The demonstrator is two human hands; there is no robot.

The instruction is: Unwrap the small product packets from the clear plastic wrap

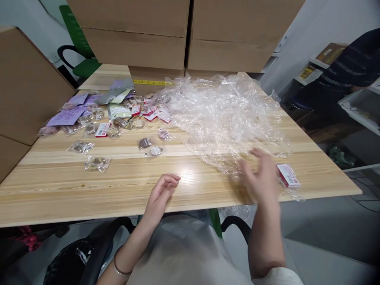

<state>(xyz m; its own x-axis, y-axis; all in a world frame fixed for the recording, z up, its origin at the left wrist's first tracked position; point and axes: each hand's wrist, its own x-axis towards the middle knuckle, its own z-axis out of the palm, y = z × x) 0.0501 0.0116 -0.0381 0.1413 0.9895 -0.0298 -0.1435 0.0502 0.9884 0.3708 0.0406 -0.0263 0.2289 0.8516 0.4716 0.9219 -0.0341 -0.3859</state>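
Note:
My left hand (160, 194) rests near the table's front edge, loosely curled, with a gap between thumb and fingers and nothing visible in it. Blurred by motion, my right hand (261, 178) is over the near edge of a big heap of crumpled clear plastic wrap (219, 107); its fingers are spread and I see nothing held. To its right lies a red and white labelled packet (287, 175) on the table. Past my left hand sit a dark round piece in a clear bag (145, 143) and a paler bagged piece (156, 151).
Small clear bags, purple packets (65, 117) and a grey pouch (114, 95) are piled at the table's left. Cardboard boxes (136, 47) stand along the back, another box (26, 91) at the left. A person (347, 71) is by the shelves at the right.

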